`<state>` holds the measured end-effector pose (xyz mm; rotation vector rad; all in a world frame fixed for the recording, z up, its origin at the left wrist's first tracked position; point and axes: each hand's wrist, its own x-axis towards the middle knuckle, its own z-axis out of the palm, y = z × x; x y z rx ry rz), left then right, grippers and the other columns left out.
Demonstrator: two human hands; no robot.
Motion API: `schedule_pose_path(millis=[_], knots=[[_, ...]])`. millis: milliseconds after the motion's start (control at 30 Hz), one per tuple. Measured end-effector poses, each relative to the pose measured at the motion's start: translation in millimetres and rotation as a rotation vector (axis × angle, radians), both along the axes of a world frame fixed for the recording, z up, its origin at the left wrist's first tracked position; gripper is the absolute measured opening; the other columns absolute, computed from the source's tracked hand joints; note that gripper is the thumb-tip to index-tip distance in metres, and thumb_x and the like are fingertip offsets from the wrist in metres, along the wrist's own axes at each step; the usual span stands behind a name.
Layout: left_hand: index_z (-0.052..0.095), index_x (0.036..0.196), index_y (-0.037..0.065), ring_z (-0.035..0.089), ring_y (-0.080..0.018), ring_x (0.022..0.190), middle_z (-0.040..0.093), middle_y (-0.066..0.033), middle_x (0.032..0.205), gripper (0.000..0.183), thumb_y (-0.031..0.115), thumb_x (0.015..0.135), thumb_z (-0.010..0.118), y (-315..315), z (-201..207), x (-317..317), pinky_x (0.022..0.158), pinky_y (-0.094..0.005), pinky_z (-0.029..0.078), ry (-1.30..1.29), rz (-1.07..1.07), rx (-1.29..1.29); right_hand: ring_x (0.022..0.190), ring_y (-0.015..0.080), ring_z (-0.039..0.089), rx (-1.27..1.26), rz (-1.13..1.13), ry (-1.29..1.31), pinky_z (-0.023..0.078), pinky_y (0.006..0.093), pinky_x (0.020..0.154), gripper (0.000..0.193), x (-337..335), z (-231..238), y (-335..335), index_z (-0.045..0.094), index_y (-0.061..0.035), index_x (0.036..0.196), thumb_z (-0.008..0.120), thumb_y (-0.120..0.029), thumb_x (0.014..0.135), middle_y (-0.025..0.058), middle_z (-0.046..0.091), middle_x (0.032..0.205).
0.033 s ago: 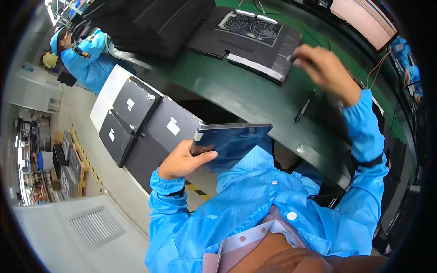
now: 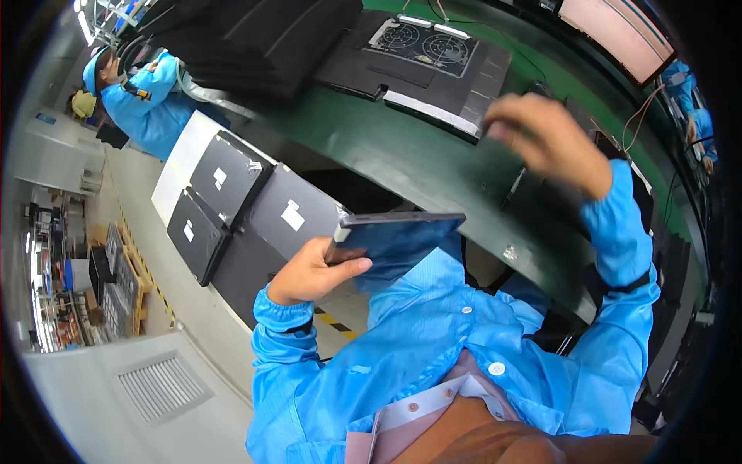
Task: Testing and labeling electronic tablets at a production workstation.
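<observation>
Green workbench [image 2: 402, 155] (factory floor [image 2: 193, 309] beside)

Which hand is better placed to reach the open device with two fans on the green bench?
The right hand, probably. It is raised over the green bench beside the open device with two fans and looks empty. The left hand holds a dark flat panel near the body.

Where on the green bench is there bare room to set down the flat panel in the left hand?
Bare green mat lies between the opened laptop and the bench's near edge, left of the right hand. It is crowded right of that hand, with a pen-like tool and cables. The left hand grips the panel.
</observation>
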<state>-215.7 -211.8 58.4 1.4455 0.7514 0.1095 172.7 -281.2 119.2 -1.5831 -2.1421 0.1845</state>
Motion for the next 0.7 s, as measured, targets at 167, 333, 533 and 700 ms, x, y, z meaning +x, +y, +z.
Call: schedule_pose_path(millis=[167,333,533,700], knots=[[0.056,0.135,-0.004,0.06,-0.0192,0.116,0.065,-0.0116,0.126,0.046,0.014,0.096,0.071,6,0,22,0.107,-0.0357,0.046,-0.009,-0.146,0.043,0.087,0.0274,0.063,0.062,0.316,0.08,0.042,0.0481,0.103,0.019,-51,-8,-34,0.066,-0.0075,0.106,0.068,-0.003,0.087,0.0089,0.062,0.086],[0.057,0.134,-0.003,0.06,-0.0166,0.113,0.067,-0.0118,0.123,0.043,0.014,0.097,0.07,-1,4,31,0.104,-0.0341,0.047,-0.038,-0.175,0.082,0.085,0.0258,0.062,0.079,0.334,0.051,0.04,0.0525,0.107,0.018,-50,-15,-45,0.067,-0.0087,0.106,0.068,-0.005,0.089,0.006,0.062,0.085],[0.058,0.133,-0.004,0.06,-0.016,0.112,0.068,-0.0124,0.121,0.042,0.014,0.097,0.071,-4,-1,30,0.102,-0.0333,0.048,-0.031,-0.21,0.096,0.084,0.0237,0.063,0.113,0.346,0.048,0.039,0.0553,0.109,0.023,-49,-14,-49,0.068,-0.0087,0.107,0.072,-0.003,0.086,0.0041,0.064,0.086],[0.06,0.13,-0.005,0.062,-0.0157,0.108,0.07,-0.0131,0.116,0.041,0.016,0.097,0.072,-5,-1,30,0.1,-0.0338,0.049,0.0,-0.211,0.132,0.083,0.0224,0.063,0.114,0.359,0.053,0.039,0.0569,0.109,0.028,-51,-13,-53,0.069,-0.0086,0.108,0.075,0.001,0.082,0.0031,0.065,0.087]])
